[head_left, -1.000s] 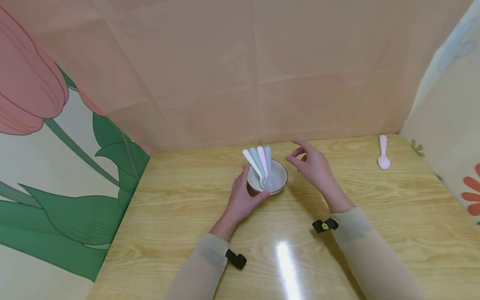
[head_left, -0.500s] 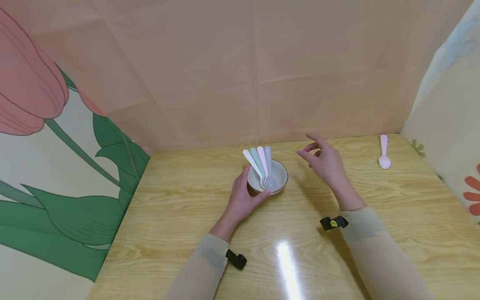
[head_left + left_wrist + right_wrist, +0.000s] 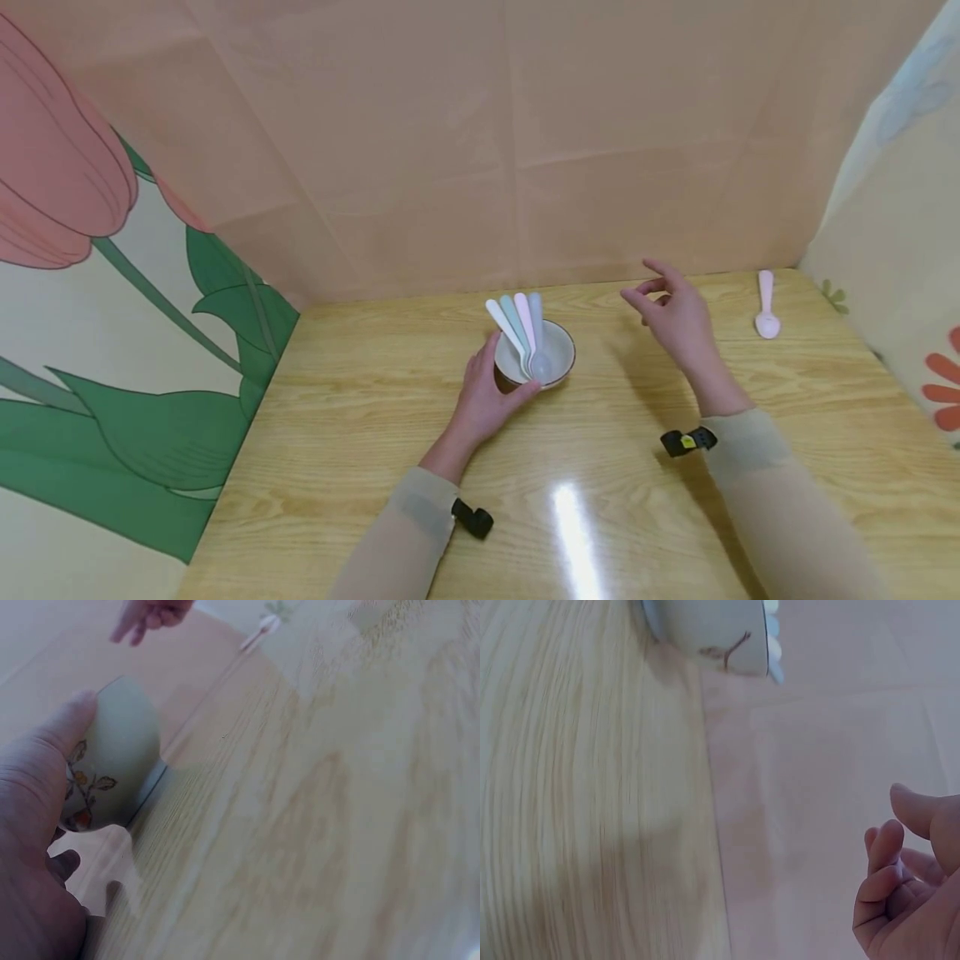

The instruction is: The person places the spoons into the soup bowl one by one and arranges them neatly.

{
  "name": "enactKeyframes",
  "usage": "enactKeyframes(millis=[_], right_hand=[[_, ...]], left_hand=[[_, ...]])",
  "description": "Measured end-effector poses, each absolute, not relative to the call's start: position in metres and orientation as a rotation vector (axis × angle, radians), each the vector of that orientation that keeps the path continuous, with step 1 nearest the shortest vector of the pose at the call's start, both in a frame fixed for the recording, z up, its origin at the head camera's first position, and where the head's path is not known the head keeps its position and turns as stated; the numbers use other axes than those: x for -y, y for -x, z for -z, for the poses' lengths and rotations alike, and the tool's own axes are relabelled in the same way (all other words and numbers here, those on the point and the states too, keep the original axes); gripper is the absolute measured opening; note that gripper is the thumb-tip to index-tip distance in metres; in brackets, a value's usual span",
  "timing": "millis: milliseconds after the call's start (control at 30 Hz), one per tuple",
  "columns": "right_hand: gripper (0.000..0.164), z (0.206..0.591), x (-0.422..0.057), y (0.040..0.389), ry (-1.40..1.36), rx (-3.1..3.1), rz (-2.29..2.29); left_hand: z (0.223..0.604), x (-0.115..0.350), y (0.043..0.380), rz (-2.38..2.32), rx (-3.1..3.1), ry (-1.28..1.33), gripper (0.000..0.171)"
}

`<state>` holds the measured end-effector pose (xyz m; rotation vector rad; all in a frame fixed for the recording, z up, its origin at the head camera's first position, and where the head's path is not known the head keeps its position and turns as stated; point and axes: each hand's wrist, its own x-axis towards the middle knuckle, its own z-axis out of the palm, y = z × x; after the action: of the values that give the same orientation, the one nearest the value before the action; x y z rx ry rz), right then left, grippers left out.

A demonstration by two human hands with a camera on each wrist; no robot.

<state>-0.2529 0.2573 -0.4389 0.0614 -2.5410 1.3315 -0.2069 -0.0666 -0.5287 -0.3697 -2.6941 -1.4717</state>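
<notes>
My left hand [image 3: 482, 398] grips a small white bowl [image 3: 558, 354] with a dark rim, thumb at the near side and fingers round the left. In the left wrist view the bowl's outside [image 3: 124, 742] carries a leafy flower pattern. Inside stand several spoons, handles fanned up over the far rim: a white spoon [image 3: 502, 317], a green spoon [image 3: 512, 313], a pink spoon [image 3: 522, 310] and a grey-blue spoon [image 3: 536, 310]. To the right of the bowl, my right hand [image 3: 681, 323] hovers above the table, loosely bent and holding nothing.
Another pink spoon [image 3: 767, 310] lies on the wooden table [image 3: 337, 433] near its far right corner. A pink-beige sheet [image 3: 420, 167] hangs along the back edge. Flower-printed panels stand at the left [image 3: 172, 417] and right [image 3: 885, 275].
My right hand has moved away from the bowl, to the right and slightly farther off, towards the lone pink spoon. The left hand, the bowl and its spoons have stayed put.
</notes>
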Motion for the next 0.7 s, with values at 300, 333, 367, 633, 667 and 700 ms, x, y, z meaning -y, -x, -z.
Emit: enactKeyframes(millis=[300, 333, 367, 633, 667, 700], right_hand=[[0.077, 0.438, -0.287, 0.256, -0.014, 2.574, -1.293], [0.077, 0.438, -0.291, 0.256, -0.008, 2.579, -1.286], [0.077, 0.437, -0.294, 0.257, -0.004, 2.582, -1.282], [0.08, 0.432, -0.32, 0.257, 0.054, 2.613, -1.253], [0.081, 0.432, -0.323, 0.258, 0.06, 2.616, -1.252], [0.081, 0.433, -0.326, 0.258, 0.068, 2.617, -1.252]], left_hand=[[0.529, 0.068, 0.207, 1.467, 2.692, 0.369, 0.109], [0.529, 0.068, 0.207, 1.469, 2.691, 0.368, 0.11], [0.529, 0.068, 0.207, 1.469, 2.693, 0.365, 0.11], [0.527, 0.067, 0.206, 1.482, 2.684, 0.366, 0.108], [0.526, 0.067, 0.206, 1.484, 2.682, 0.367, 0.108], [0.526, 0.067, 0.206, 1.484, 2.682, 0.367, 0.109]])
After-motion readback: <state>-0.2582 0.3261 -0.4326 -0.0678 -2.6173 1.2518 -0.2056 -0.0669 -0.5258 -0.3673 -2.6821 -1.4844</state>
